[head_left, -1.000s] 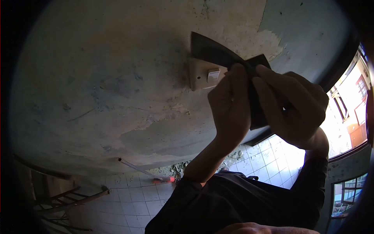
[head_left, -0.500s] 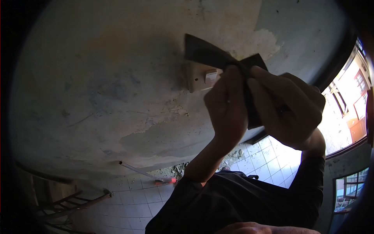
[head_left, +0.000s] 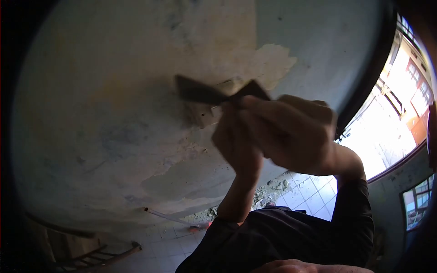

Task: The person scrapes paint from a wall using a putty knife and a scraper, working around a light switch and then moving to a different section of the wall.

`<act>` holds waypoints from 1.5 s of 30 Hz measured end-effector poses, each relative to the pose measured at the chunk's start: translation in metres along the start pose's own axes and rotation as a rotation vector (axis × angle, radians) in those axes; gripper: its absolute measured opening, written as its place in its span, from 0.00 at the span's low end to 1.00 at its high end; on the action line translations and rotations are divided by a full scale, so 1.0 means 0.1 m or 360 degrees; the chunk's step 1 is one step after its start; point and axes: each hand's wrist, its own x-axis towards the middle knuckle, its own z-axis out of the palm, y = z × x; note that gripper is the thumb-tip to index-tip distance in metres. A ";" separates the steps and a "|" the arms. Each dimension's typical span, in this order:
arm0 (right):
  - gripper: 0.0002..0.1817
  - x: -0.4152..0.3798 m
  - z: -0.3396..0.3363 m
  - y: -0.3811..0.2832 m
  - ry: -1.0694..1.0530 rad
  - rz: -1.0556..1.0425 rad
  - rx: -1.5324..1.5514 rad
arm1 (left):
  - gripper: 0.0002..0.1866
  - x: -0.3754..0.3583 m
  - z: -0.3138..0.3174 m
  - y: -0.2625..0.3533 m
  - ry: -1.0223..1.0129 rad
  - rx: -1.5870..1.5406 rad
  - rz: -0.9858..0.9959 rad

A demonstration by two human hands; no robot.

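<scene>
In front of the wall, my left hand (head_left: 239, 143) and my right hand (head_left: 293, 132) are close together, both closed on a dark flat sheet (head_left: 200, 92). It resembles sandpaper, but blur and shadow hide its surface. One broad end sticks out to the left, and a shorter corner rises above my right fingers. The sheet looks bent or folded where the fingers pinch it. Just behind it, a switch plate (head_left: 208, 117) on the wall is partly covered by the sheet and my left hand.
The wall (head_left: 104, 136) has patchy, peeling paint. Debris (head_left: 273, 189) lies along its foot on the tiled floor (head_left: 307, 195). A pole (head_left: 166, 215) slants low on the left, near a wooden ladder-like frame (head_left: 102, 258). A bright opening (head_left: 382, 136) is at the right.
Both hands and the sheet appear further left and slightly lower in the view. The camera view has shifted too. The sheet's lower part, visible below my fingers before, is now hidden.
</scene>
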 end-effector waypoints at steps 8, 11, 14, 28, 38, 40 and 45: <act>0.11 -0.46 0.10 -0.26 0.0256 0.0492 0.0482 | 0.17 -0.13 -0.42 -0.05 -0.0087 0.0819 0.0385; 0.13 -0.85 0.07 -0.43 0.0069 0.0845 0.0618 | 0.13 -0.34 -0.62 -0.03 -0.0371 0.1009 0.0142; 0.13 -1.25 0.14 -0.55 -0.0068 0.1138 0.0787 | 0.12 -0.57 -0.78 -0.09 -0.0542 0.1172 -0.0093; 0.14 -2.20 -0.03 -0.04 -0.0482 0.1149 0.1032 | 0.07 -1.40 -0.75 -0.61 -0.1279 0.0698 -0.0758; 0.07 -2.40 -0.11 0.14 -0.0526 0.1516 0.1570 | 0.09 -1.57 -0.34 -0.71 -0.0966 0.0805 -0.0972; 0.10 -2.47 -0.10 0.03 -0.0485 0.2004 0.1734 | 0.09 -1.70 -0.36 -0.72 -0.0978 0.0991 -0.0725; 0.11 -2.48 -0.03 -0.37 -0.0134 0.2136 0.1753 | 0.07 -1.97 -0.61 -0.74 -0.0983 0.1041 -0.0711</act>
